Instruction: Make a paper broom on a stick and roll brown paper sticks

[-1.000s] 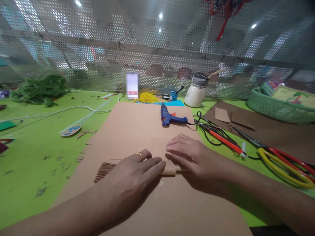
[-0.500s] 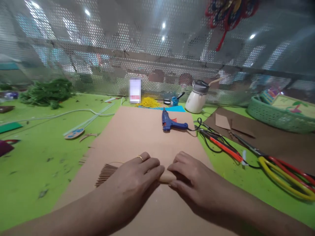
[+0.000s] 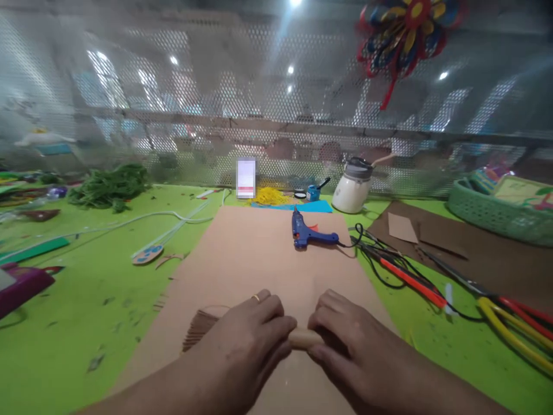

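A rolled paper tube (image 3: 305, 339) sits near centre, over a tan sheet (image 3: 268, 259), gripped between the fingers of the left hand (image 3: 248, 340) and right hand (image 3: 352, 343). Far right, a green basket (image 3: 492, 210) holds a printed card (image 3: 525, 193); far centre, a dark handle (image 3: 324, 183) slants from a blue pot (image 3: 312, 193). Beneath spreads a green tabletop (image 3: 64, 346), backed by a perforated screen (image 3: 207, 138).

Left grip (image 3: 250, 340), right grip (image 3: 356, 343), both on tan roll (image 3: 305, 338), glue gun (image 3: 309, 232) beyond

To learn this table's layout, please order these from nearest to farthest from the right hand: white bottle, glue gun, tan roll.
1. Tan roll: touching the right hand.
2. Glue gun: ahead, on the tan sheet.
3. White bottle: behind the glue gun, slightly right.
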A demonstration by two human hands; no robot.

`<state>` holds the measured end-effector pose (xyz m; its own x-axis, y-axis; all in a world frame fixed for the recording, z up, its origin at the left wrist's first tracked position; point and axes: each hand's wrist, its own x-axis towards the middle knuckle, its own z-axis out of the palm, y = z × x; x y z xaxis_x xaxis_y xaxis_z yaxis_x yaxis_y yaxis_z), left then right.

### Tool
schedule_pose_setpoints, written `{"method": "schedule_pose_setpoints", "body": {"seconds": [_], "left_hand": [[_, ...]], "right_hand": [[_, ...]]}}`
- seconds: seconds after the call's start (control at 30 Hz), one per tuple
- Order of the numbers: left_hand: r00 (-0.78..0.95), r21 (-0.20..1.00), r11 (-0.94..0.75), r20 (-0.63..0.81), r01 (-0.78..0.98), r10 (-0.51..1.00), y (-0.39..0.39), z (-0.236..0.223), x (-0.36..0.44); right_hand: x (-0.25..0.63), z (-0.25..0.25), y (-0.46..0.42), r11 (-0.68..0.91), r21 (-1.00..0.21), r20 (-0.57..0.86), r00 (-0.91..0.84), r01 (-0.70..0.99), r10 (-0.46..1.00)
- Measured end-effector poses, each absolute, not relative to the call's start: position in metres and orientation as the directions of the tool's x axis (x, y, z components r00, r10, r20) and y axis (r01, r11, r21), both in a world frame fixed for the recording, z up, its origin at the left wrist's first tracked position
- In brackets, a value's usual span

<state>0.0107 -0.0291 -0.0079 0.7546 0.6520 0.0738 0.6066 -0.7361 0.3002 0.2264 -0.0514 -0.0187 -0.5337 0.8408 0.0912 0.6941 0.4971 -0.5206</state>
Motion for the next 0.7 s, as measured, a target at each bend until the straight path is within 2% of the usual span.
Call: {"method": "schedule_pose_setpoints", "body": {"seconds": [0.27,0.5,0.7], "left_hand": [[0.752,0.455,-0.699,0.092,0.552,0.653,-0.024,-0.008,0.008],[0.747,0.499,-0.656,0.027,0.566,0.664,-0.019,-0.003,0.008],[0.75,0.517,-0.637,-0.014,0.572,0.662,-0.016,0.001,0.01]], "right_hand": [[0.23,-0.009,-0.054,0.469,-0.544,0.068,-0.521,0.695,0.851],[0.23,-0.008,-0.057,0.444,-0.551,0.067,-0.492,0.707,0.868],[0.227,-0.008,-0.054,0.352,-0.601,0.011,-0.434,0.717,0.901]]}}
